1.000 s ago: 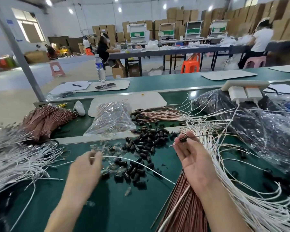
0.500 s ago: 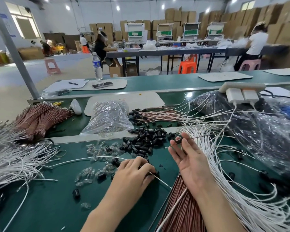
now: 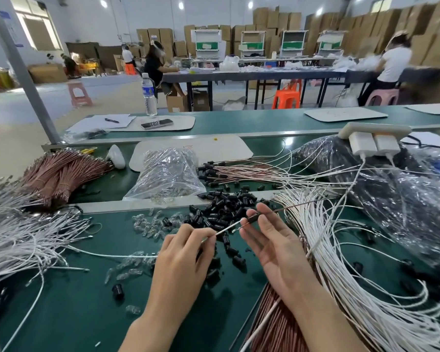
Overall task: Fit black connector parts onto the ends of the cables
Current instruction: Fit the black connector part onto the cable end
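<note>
Fingers of the left hand [image 3: 186, 252] were pinched shut on a white cable [image 3: 225, 231], its bare tip aimed at the black connector [image 3: 253, 219] clamped at the fingertips of the right hand [image 3: 272, 240], just short of the loose connector pile [image 3: 221, 207]. Done well, the tip would go in straight, held close behind its end so it could not buckle.

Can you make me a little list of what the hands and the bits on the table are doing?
left hand: pinching a white cable near its end
right hand: holding a black connector on a brown cable
loose black connectors: piled on the green table behind the hands
clear parts: scattered left of the pile
</note>
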Demonstrator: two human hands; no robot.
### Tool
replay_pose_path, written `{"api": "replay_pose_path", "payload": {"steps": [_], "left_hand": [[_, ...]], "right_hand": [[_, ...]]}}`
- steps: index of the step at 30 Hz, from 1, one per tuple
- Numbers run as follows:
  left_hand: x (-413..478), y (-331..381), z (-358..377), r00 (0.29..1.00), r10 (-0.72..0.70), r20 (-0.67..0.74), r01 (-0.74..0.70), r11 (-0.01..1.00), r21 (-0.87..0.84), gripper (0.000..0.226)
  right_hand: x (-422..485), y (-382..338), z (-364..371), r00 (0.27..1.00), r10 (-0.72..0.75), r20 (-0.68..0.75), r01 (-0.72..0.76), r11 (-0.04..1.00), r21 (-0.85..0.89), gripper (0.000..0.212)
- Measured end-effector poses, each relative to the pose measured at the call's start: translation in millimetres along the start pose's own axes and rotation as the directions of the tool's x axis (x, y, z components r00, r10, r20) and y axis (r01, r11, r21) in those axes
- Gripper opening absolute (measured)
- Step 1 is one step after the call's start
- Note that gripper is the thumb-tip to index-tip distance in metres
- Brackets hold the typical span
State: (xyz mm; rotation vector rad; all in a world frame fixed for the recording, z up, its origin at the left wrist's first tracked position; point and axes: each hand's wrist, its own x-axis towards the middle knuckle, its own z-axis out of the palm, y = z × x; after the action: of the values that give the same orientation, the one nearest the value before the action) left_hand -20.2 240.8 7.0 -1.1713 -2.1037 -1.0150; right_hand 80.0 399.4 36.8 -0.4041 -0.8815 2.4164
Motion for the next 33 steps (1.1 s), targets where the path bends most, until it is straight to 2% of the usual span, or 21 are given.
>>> {"api": "replay_pose_path", "payload": {"steps": [14, 20, 23, 33], "left_hand": [[-3, 2, -1, 0.997, -0.034, 0.065, 0.036, 0.999, -0.029, 0.011], [-3, 0, -3, 0.989, -0.142, 0.044, 0.147, 0.976, -0.162, 0.017], [-3, 1, -2, 0.99, -0.136, 0.036, 0.141, 0.968, -0.21, 0.021], [-3, 6, -3, 0.997, -0.079, -0.025, 0.071, 0.969, -0.237, 0.018]], "right_hand": [[-4, 11, 8, 0.997, 0.074, 0.031, -0.074, 0.997, -0.012, 0.021], [-5, 11, 9, 0.994, 0.103, 0.042, -0.102, 0.994, -0.029, 0.026], [-6, 12, 10, 0.993, 0.116, 0.032, -0.114, 0.993, -0.036, 0.031], [-7, 12, 9, 0.986, 0.168, 0.014, -0.168, 0.984, 0.056, 0.029]]}}
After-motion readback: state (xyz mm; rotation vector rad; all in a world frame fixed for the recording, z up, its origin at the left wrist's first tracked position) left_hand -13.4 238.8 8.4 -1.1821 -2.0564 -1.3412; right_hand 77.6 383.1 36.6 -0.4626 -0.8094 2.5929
